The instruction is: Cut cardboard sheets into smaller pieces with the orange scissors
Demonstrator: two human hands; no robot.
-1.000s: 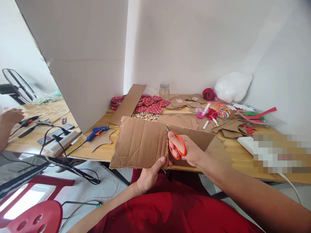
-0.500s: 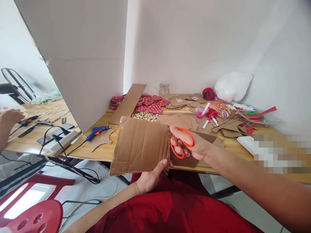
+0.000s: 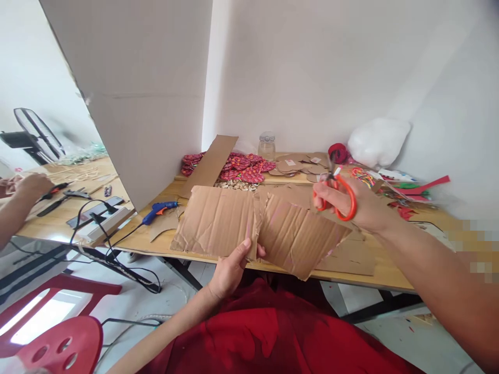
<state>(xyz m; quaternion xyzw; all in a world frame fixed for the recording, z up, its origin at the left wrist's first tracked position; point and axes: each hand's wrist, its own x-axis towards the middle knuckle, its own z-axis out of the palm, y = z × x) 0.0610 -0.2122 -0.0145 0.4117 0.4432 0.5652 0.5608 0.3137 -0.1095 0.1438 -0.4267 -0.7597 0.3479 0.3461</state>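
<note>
Head view shows a person in a red top sitting at a wooden worktop [image 3: 187, 248] full of craft bits. Their left hand [image 3: 230, 270] pinches the near edge of a big brown cardboard sheet [image 3: 218, 223], thumb on top and fingers under it, so this grip is clamped on the cardboard. The sheet is held up just over the front edge of the worktop. It is cut or torn down the middle, and the right part [image 3: 300, 236] tips down and to the right, but the two parts look joined near the thumb.

Their right hand [image 3: 354, 205] is lifted up to the right of the sheet and is not touching it. Its fingers are through the orange loops of the scissors [image 3: 339, 195], so this grip is wrapped tight on the scissors. The blades point up and away; I cannot tell if they are apart or together.

A blue glue gun [image 3: 159, 209] lies on the worktop to the left of the sheet. Behind it lean a long cardboard strip [image 3: 210, 163] and a pile of red patterned pieces [image 3: 245, 169]. A glass jar [image 3: 267, 145] stands by the wall, with a white stuffed bag [image 3: 376, 140] far to the right.

Far left, another person's hand [image 3: 33, 184] rests at a second worktop near a power strip [image 3: 97, 210]. A red stool [image 3: 62, 345] sits on the floor
</note>
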